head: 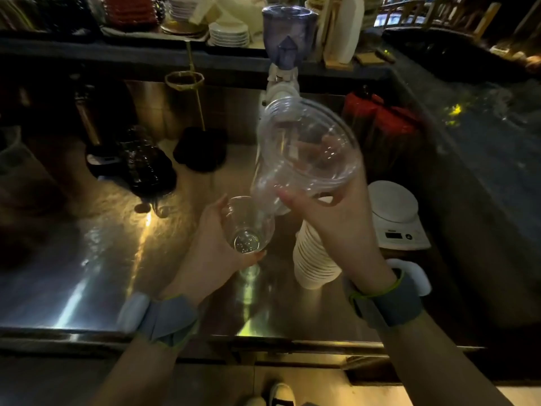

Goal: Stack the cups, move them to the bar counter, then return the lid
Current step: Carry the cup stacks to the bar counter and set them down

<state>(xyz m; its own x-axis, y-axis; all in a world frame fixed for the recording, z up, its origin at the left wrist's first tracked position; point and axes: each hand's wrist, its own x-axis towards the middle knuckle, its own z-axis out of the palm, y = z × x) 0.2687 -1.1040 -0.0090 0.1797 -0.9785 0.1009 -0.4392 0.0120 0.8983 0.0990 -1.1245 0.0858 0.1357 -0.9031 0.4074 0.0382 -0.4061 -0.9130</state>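
My right hand (336,227) grips a large clear plastic cup (307,148) by its rim, tilted with the mouth toward me, above the steel counter (102,259). Its base end points down toward a smaller clear cup (247,227). My left hand (216,247) holds that smaller cup from the left side, its bottom facing me. The two cups touch or overlap near the middle; I cannot tell whether one sits inside the other. No lid is plainly visible.
A stack of white paper cups (314,259) lies under my right wrist. A white scale (395,215) stands to the right. Black containers (140,162) sit at the left back. A raised bar counter (483,127) runs along the right, with plates (229,33) and a dispenser (288,39) behind.
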